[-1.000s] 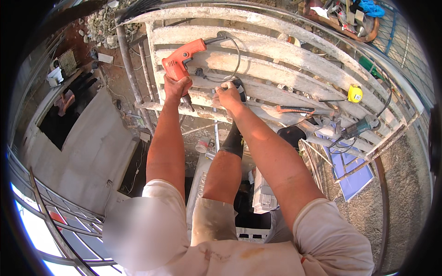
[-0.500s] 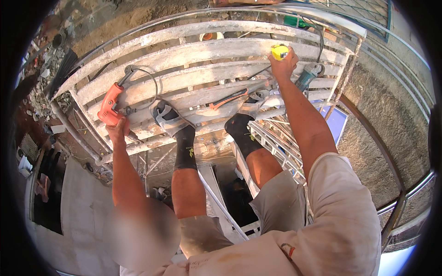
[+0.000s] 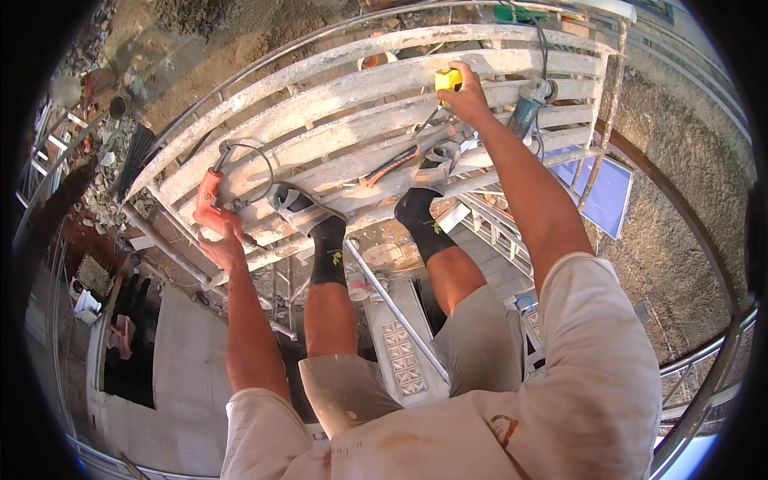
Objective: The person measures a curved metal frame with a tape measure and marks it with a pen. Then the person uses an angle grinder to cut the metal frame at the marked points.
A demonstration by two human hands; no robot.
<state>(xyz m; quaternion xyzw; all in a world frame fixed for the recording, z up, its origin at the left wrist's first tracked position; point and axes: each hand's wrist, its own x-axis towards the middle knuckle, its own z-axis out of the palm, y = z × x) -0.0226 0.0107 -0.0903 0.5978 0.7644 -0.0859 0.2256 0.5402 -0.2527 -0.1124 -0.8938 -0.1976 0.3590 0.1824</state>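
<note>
A red power drill (image 3: 210, 210) lies on the far left part of a slatted platform (image 3: 352, 96), its black cord looping beside it. My left hand (image 3: 224, 250) is at the drill's near end, fingers spread and not wrapped round it; light contact is possible. My right hand (image 3: 470, 96) grips a yellow tape measure (image 3: 448, 78) above the slats, at the right of centre. Between my feet lies a tool with an orange and black handle (image 3: 390, 166), its kind unclear. A teal angle grinder (image 3: 524, 114) rests to the right of my right hand.
My sandalled feet (image 3: 304, 210) stand on the platform's near edge. Below are a metal pole (image 3: 396, 312) and a ladder-like frame (image 3: 500, 228). A rough wall (image 3: 660, 208) rises at the right. Rubble (image 3: 108, 176) lies at the far left, and a blue panel (image 3: 600, 192) sits beyond the platform's right end.
My left hand has loosened from the drill, its fingers now spread. My right hand has moved left with the tape measure. The view has shifted, showing more of the ground below.
</note>
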